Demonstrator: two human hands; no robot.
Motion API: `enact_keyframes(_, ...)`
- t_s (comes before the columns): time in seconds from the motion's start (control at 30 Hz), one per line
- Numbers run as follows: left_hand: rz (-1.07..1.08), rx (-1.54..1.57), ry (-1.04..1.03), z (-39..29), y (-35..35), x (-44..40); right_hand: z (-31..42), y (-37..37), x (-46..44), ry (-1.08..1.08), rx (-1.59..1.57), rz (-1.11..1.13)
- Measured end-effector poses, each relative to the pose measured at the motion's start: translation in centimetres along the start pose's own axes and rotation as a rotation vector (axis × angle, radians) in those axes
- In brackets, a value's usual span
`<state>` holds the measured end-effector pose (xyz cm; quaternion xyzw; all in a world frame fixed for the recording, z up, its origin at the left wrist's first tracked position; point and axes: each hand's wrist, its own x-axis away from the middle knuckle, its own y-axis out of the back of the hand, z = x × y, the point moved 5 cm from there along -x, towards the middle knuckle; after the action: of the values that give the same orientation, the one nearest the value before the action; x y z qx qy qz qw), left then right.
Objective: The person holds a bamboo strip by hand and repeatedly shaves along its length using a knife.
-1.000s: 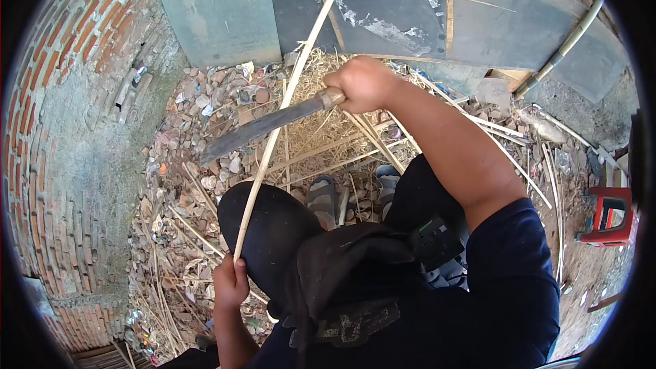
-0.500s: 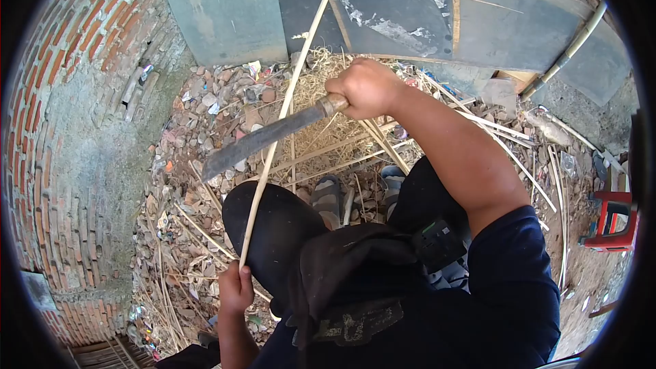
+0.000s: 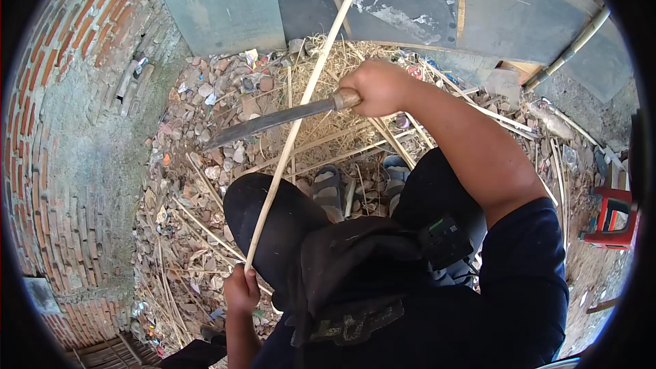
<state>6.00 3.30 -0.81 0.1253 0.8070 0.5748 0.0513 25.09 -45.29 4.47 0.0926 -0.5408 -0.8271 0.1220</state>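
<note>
My left hand (image 3: 242, 290) is closed around the lower end of a long pale bamboo strip (image 3: 292, 138), which slants up and away across my left knee. In my right hand (image 3: 378, 89) is the wooden handle of a machete (image 3: 270, 121). The machete's long grey blade points left and crosses the strip about midway along its length. Whether the edge touches the strip I cannot tell. Beneath the blade lies a heap of thin shavings (image 3: 328, 126).
Loose bamboo strips (image 3: 355, 152) lie over the stony ground (image 3: 225, 89). A brick wall (image 3: 51, 198) rises at left, with dark panels (image 3: 410, 10) across the far side. At right are a red plastic stool (image 3: 610, 219) and a leaning pole (image 3: 570, 48). My sandalled feet stand below.
My right hand has moved slightly right and down, and the machete blade lies flatter, its tip higher. The strip's far end has swung right and down. Both hands keep their grip.
</note>
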Motion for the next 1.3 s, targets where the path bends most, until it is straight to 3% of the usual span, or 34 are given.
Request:
enact_keyframes(0.07,-0.010,0.021,-0.004,0.9,-0.5,0.4,-2.1,0.2,-0.4,-0.102,-0.057,0.033)
enact_keyframes(0.1,0.025,0.055,0.019,1.1,-0.6,0.3,-3.2,0.9,-0.2,-0.135,-0.044,-0.084)
enact_keyframes(0.2,-0.007,0.096,-0.039,0.4,0.1,0.0,-4.6,1.2,-0.3,-0.164,-0.057,-0.135)
enact_keyframes(0.4,-0.003,0.039,-0.021,0.7,-0.2,0.2,-0.9,1.8,-0.4,-0.029,0.096,-0.017)
enact_keyframes(0.43,-0.009,0.028,-0.012,1.0,-0.4,0.2,-1.4,1.8,-0.4,0.004,0.055,-0.083)
enact_keyframes(0.53,-0.021,0.070,-0.013,1.3,-0.6,-0.1,-5.3,1.3,-0.7,-0.245,-0.058,-0.071)
enact_keyframes(0.7,-0.009,0.054,-0.026,0.6,0.2,0.1,-3.1,2.3,0.0,-0.189,-0.024,-0.082)
enact_keyframes(0.8,-0.035,-0.006,-0.049,1.1,-0.4,0.1,-0.7,1.9,-0.2,-0.038,0.077,-0.012)
enact_keyframes(0.93,-0.056,-0.037,-0.059,0.9,-0.3,-0.2,-6.0,1.1,-0.6,-0.350,-0.074,-0.023)
enact_keyframes(0.97,-0.064,-0.060,-0.071,1.0,-0.1,-0.3,-7.6,0.8,-0.7,-0.286,-0.004,-0.198)
enact_keyframes(1.3,-0.064,-0.035,-0.068,0.8,-0.5,-0.8,-2.9,2.4,0.3,-0.062,-0.039,-0.109)
